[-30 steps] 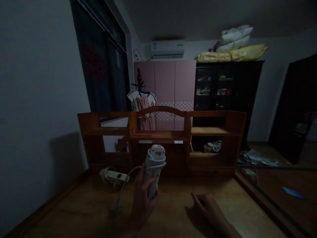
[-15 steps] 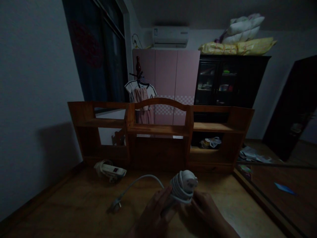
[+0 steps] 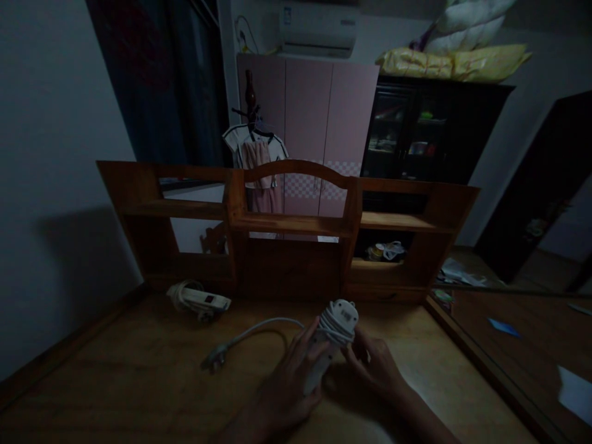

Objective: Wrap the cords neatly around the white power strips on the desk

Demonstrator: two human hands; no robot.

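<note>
My left hand grips the lower body of a white power strip just above the wooden desk. Its white cord is coiled round the upper end. My right hand pinches those coils from the right. The loose part of the cord curves left across the desk and ends in a plug lying on the wood.
A second white power strip with wound cord lies at the back left of the desk. A wooden shelf unit stands along the desk's rear edge. A wall is at the left; a lower dark surface adjoins at the right.
The strip has come down from upright in my left hand to low over the desk. My right hand rose from the desk and took hold of the coils. The view tilted down.
</note>
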